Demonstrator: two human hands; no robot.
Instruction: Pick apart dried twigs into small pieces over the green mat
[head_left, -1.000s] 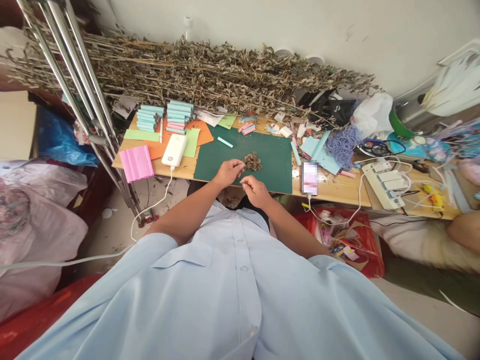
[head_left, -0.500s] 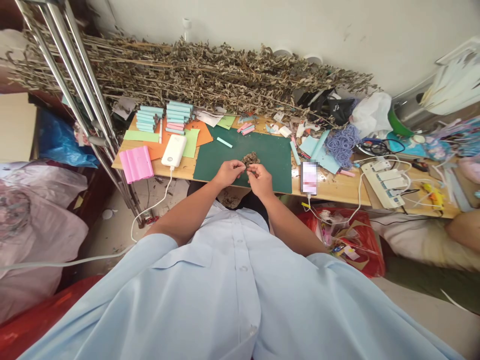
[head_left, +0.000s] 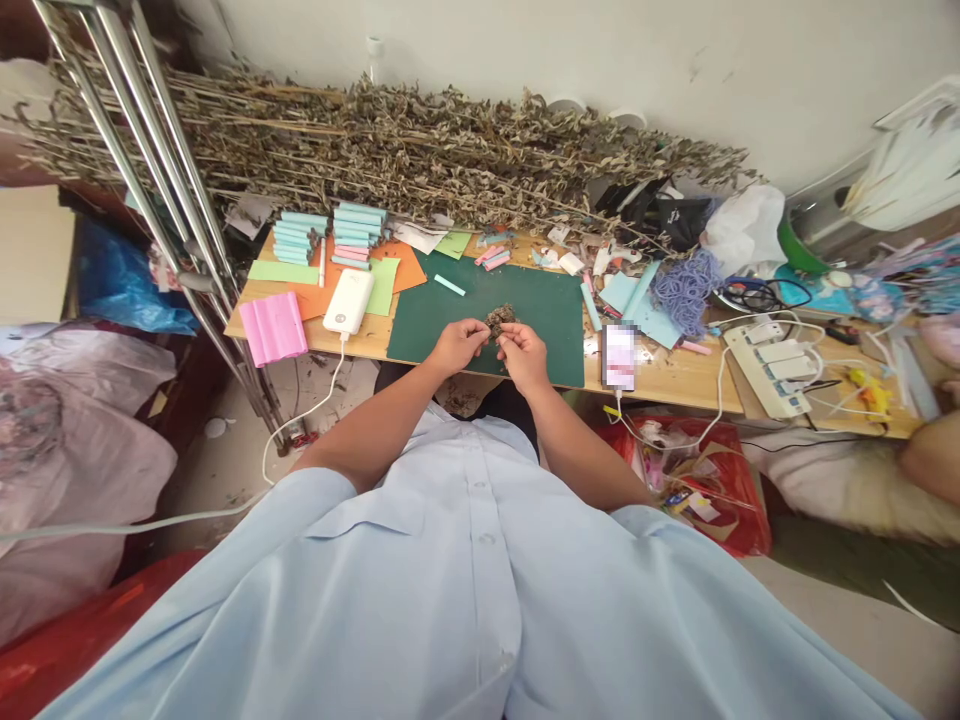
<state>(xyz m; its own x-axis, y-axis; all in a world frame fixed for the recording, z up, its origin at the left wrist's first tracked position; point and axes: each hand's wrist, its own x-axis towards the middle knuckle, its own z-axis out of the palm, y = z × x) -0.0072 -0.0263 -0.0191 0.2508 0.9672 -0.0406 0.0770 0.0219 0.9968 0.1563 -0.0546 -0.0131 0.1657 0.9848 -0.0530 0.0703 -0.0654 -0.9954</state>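
Both hands meet low over the dark green mat (head_left: 427,320), at the near side of a small clump of dried brown leaves (head_left: 511,317). My left hand (head_left: 459,346) is closed in a pinch, its fingertips at the clump's left edge. Just right of it, my right hand (head_left: 523,354) is also pinched, with its fingertips touching the clump's lower edge. Whatever lies between either hand's fingers is too small to make out. A light blue paper roll (head_left: 449,285) lies on the mat up and left of the clump.
Stacked blue rolls (head_left: 358,224), a white power bank (head_left: 349,302) and pink paper (head_left: 273,329) are at left. A phone (head_left: 619,358), purple yarn (head_left: 687,290) and a power strip (head_left: 766,368) sit right. Dried stalks (head_left: 420,150) line the back; a person's arm (head_left: 934,460) shows far right.
My right hand has shifted very slightly right, and its fingertips now sit closer against the clump. My left hand has barely moved.
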